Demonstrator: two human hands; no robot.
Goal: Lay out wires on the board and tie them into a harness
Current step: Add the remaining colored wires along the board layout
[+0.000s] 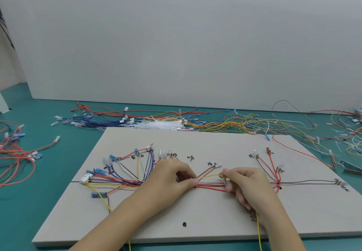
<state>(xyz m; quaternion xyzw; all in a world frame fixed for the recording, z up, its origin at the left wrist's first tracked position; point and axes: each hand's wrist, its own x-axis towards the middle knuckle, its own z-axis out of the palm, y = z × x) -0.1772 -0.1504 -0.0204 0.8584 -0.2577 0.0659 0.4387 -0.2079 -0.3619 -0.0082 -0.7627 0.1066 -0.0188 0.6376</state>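
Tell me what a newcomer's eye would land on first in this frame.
Two bare hands meet at the middle of the grey board: the left hand and right hand pinch a bundle of red wires with a yellow wire arching between them. Left of them, wires fan out from a white connector; loose wires litter the teal table behind.

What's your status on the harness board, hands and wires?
Left hand and right hand both pinching the red wire bundle mid-board. Yellow wire looped between them. No tie on yet. Nothing in the way.
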